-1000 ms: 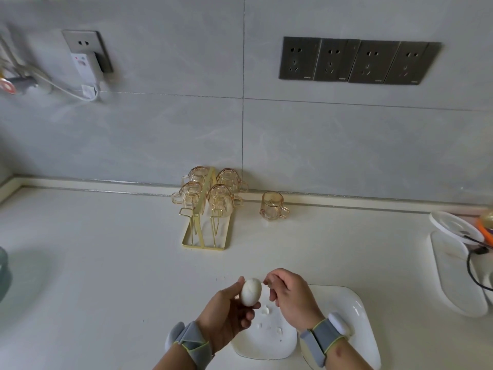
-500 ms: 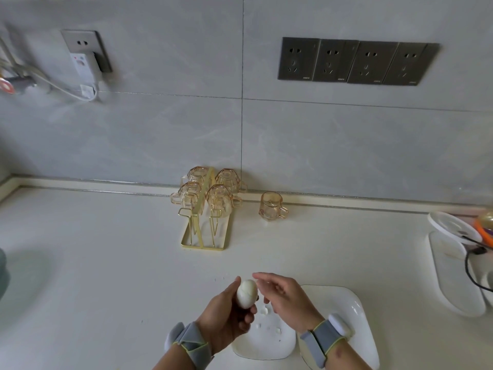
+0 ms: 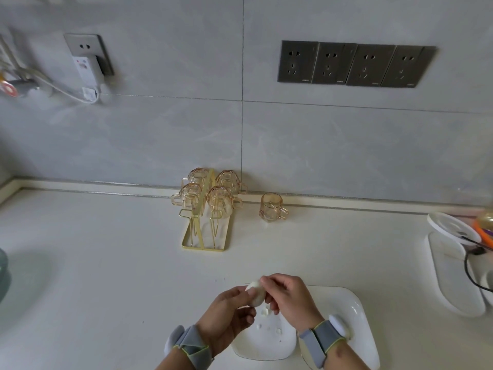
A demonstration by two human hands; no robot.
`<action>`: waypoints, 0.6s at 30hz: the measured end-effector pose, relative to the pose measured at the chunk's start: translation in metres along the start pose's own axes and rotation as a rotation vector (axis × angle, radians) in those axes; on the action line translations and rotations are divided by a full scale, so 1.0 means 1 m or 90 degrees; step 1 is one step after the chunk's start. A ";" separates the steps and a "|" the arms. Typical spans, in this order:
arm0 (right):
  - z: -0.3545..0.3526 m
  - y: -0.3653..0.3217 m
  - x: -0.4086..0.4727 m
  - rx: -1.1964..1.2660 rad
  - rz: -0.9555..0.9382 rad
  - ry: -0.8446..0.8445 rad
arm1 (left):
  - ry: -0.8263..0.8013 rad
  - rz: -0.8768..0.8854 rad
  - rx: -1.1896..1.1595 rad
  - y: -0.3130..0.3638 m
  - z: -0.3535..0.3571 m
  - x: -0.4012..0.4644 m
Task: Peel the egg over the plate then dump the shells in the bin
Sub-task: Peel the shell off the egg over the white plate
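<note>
A white boiled egg (image 3: 255,294) is held in the fingers of my left hand (image 3: 229,315), just above the near edge of the counter. My right hand (image 3: 289,299) is curled against the egg's top right side, its fingertips pinching at the shell. Below the hands sits a small white plate (image 3: 266,345) with a few bits of white shell (image 3: 278,331) on it. A larger white plate (image 3: 357,313) lies to its right, partly under my right wrist. No bin is in view.
A gold rack (image 3: 205,228) with several amber glass cups stands near the back wall, with one loose amber cup (image 3: 271,206) beside it. A white tray with dishes and a black cable (image 3: 458,265) fills the right edge. A grey-green object (image 3: 2,271) shows at far left.
My right hand has closed in on the egg from an open reach and now pinches at its top. The egg has tilted and turned a little in my left hand.
</note>
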State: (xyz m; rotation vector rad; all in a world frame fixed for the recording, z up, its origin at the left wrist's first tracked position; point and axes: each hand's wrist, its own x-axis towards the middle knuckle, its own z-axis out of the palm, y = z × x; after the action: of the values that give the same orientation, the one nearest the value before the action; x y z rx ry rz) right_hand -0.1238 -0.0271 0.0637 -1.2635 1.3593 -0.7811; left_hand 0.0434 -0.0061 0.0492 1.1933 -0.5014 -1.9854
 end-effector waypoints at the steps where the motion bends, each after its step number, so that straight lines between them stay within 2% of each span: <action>1: 0.001 0.000 0.000 -0.011 -0.004 0.010 | -0.008 0.009 -0.003 0.000 -0.001 -0.001; 9: 0.003 0.001 -0.001 -0.089 -0.047 0.057 | -0.020 0.022 -0.029 -0.001 -0.004 -0.002; 18: 0.000 0.007 0.002 -0.090 -0.009 0.126 | -0.011 -0.004 -0.101 -0.004 -0.010 -0.001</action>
State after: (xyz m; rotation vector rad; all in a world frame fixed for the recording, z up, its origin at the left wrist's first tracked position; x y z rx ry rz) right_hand -0.1251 -0.0275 0.0560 -1.3333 1.5889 -0.8497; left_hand 0.0505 -0.0022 0.0418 1.0818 -0.3418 -2.0019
